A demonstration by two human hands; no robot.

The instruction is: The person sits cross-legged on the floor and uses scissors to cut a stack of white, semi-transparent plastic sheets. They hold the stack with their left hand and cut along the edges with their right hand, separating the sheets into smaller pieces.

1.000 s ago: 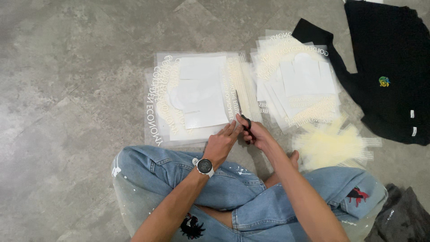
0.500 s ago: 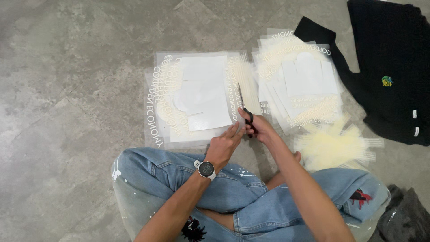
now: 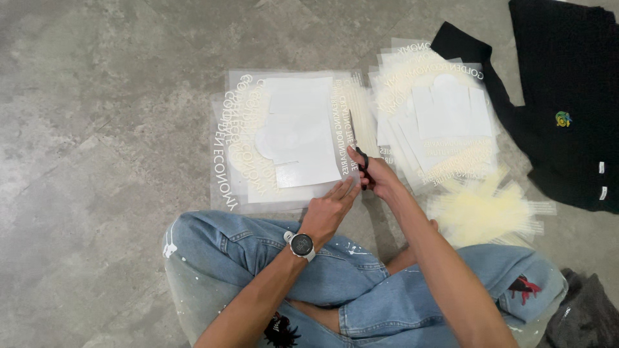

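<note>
Right hand [image 3: 376, 175]: grip closed on scissors [image 3: 356, 147], blades in sheet stack [image 3: 284, 138].
Left hand [image 3: 327, 207]: fingers flat, pressing stack's near edge.

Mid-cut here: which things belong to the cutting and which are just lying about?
In use:
- black-handled scissors, in right hand
- stack of clear printed film sheets, under left hand

Lying about:
- second pile of printed film sheets
- pale yellow cut strips
- black garment
- dark grey cloth
</note>
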